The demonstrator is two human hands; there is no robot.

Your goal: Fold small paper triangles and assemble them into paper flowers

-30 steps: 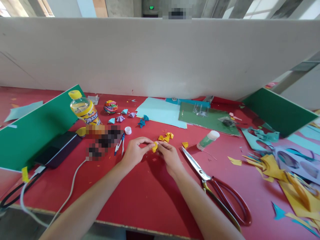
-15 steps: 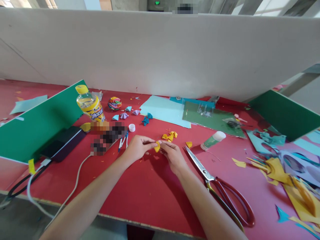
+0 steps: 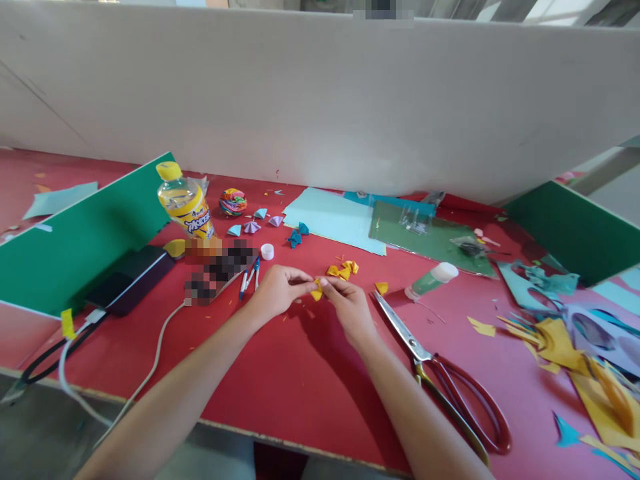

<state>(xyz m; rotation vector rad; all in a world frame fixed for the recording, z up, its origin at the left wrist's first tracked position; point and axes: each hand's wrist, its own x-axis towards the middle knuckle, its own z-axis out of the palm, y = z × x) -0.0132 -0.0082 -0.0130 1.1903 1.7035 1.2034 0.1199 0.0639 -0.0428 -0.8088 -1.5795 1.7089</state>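
Between my fingertips, over the middle of the red table (image 3: 280, 387), is a small folded yellow paper piece (image 3: 317, 291). My left hand (image 3: 281, 291) pinches its left side, and my right hand (image 3: 346, 308) pinches it from the right. Just beyond them lie several folded yellow paper pieces (image 3: 344, 271), and one more yellow piece (image 3: 381, 288) rests by the scissors' tips. The large scissors (image 3: 414, 347) with red handles lie right of my right hand. A glue stick (image 3: 431, 280) lies tilted farther right, and its white cap (image 3: 267, 252) is probably the one standing left of centre.
Folded blue and purple paper pieces (image 3: 251, 227) sit near a multicoloured ball (image 3: 233, 202). A yellow-capped bottle (image 3: 186, 207), a black device (image 3: 130, 280) and cables stand left. Light blue sheets (image 3: 335, 220) and a green packet (image 3: 430, 237) lie behind; yellow scraps (image 3: 560, 340) are at right.
The camera view has tilted and shifted slightly. Both hands keep hold of the yellow paper piece, with the right thumb pressed more over it.
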